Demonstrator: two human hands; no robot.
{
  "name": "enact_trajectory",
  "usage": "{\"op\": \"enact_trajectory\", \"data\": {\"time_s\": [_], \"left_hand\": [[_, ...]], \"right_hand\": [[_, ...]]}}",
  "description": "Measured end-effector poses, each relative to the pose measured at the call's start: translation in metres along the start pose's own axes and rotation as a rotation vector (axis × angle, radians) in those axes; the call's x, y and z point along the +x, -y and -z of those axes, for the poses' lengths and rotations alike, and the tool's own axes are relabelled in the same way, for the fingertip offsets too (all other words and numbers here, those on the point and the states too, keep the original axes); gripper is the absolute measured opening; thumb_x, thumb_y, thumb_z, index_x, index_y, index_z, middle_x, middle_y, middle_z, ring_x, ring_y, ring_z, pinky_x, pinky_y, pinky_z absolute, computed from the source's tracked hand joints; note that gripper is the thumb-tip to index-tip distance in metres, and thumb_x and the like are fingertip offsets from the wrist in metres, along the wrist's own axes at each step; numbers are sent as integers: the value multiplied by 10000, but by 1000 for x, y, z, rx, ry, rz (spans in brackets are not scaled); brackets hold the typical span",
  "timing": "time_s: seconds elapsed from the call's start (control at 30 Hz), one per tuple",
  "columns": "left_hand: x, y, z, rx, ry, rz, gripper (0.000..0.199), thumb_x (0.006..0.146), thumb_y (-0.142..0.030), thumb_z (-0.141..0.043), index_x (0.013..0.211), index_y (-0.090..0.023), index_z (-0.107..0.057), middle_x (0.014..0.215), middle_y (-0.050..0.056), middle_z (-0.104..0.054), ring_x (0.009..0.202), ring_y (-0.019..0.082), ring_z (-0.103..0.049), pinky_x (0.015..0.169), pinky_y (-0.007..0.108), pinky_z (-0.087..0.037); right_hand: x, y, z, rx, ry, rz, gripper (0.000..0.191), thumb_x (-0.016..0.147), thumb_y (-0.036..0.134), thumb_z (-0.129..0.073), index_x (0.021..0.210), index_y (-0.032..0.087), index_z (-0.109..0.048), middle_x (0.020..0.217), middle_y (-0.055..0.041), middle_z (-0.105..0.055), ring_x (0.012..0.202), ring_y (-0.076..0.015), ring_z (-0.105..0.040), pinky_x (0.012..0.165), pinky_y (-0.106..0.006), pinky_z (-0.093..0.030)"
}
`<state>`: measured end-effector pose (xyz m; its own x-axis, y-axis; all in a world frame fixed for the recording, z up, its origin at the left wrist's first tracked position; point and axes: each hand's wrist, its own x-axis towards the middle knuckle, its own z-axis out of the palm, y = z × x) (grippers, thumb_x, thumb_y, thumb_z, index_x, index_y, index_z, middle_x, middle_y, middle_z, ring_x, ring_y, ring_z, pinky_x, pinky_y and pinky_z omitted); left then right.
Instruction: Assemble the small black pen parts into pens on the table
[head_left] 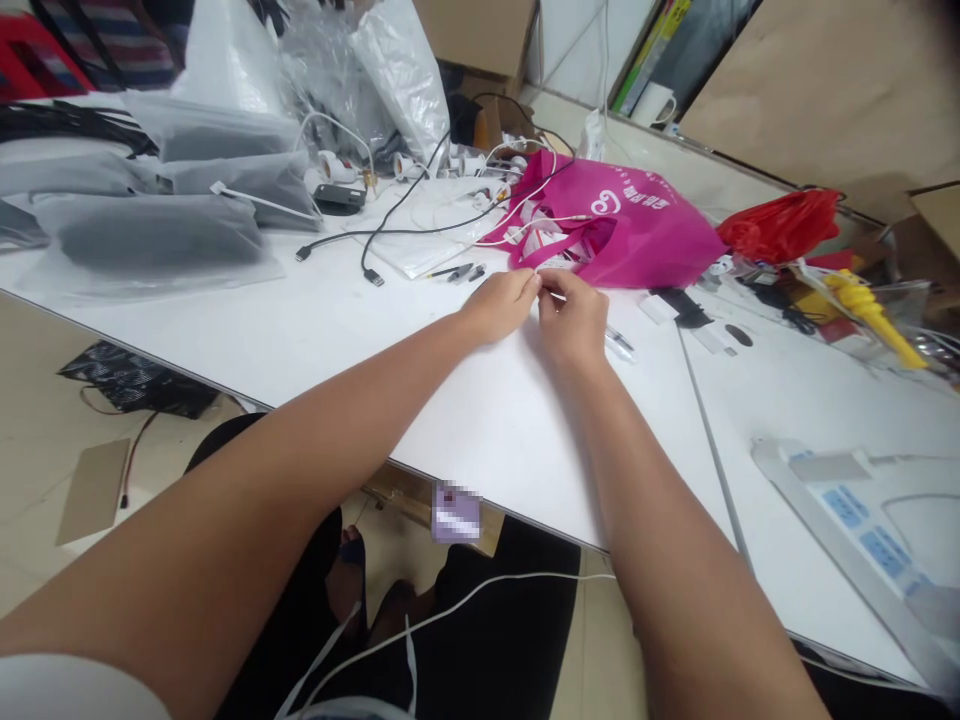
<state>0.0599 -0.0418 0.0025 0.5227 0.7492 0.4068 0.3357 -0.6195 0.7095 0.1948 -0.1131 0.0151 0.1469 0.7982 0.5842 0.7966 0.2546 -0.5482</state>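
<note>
Above the white table, my left hand and my right hand meet at the fingertips. Both are closed in a pinch, and whatever lies between the fingers is too small or hidden to name. Just beyond them a pink bag lies on its side, its mouth toward my hands, with white papers and cables showing inside. A clear-and-dark pen rests to the right of my right hand. Left of my left hand lie several small dark pen-like pieces.
Grey plastic packages are piled at the left. Black USB cables and a black device lie near the back. To the right are a red bag, a yellow tool and a white power strip. A white cable crosses my lap.
</note>
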Motion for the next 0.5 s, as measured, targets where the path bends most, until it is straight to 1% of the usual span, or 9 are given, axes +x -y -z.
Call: {"op": "enact_trajectory", "data": {"time_s": [0.1, 0.2, 0.37, 0.5], "left_hand": [[0, -1, 2, 7, 5, -11, 375, 1105, -348, -380, 919, -226, -681, 1008, 129, -774, 971, 273, -697, 903, 428, -499], [-1, -2, 2, 19, 37, -16, 344, 1087, -317, -391, 908, -214, -666, 981, 123, -764, 952, 262, -685, 900, 410, -486], [-2, -2, 3, 60, 109, -32, 377, 1098, -343, -356, 913, -193, -648, 950, 110, -741, 888, 234, -664, 847, 370, -475], [0, 2, 1, 54, 115, -42, 385, 1108, -376, -351, 976, -189, -660, 996, 123, -744, 905, 243, -664, 842, 369, -474]], "right_hand": [[-1, -2, -1, 73, -29, -29, 309, 919, 161, -547, 1126, 195, -775, 1133, -93, -824, 1071, -251, -779, 1034, -434, -603], [0, -9, -3, 135, -54, -48, 320, 892, 137, -549, 1119, 196, -767, 1124, -90, -825, 1089, -253, -787, 1065, -461, -606], [6, -26, -13, 379, -87, -53, 258, 866, 186, -616, 1089, 224, -739, 1104, -77, -816, 1098, -260, -791, 1074, -490, -616], [9, -32, -19, 502, -61, -77, 229, 886, 265, -650, 1108, 253, -703, 1149, -75, -800, 1160, -256, -770, 1094, -500, -607]]}}
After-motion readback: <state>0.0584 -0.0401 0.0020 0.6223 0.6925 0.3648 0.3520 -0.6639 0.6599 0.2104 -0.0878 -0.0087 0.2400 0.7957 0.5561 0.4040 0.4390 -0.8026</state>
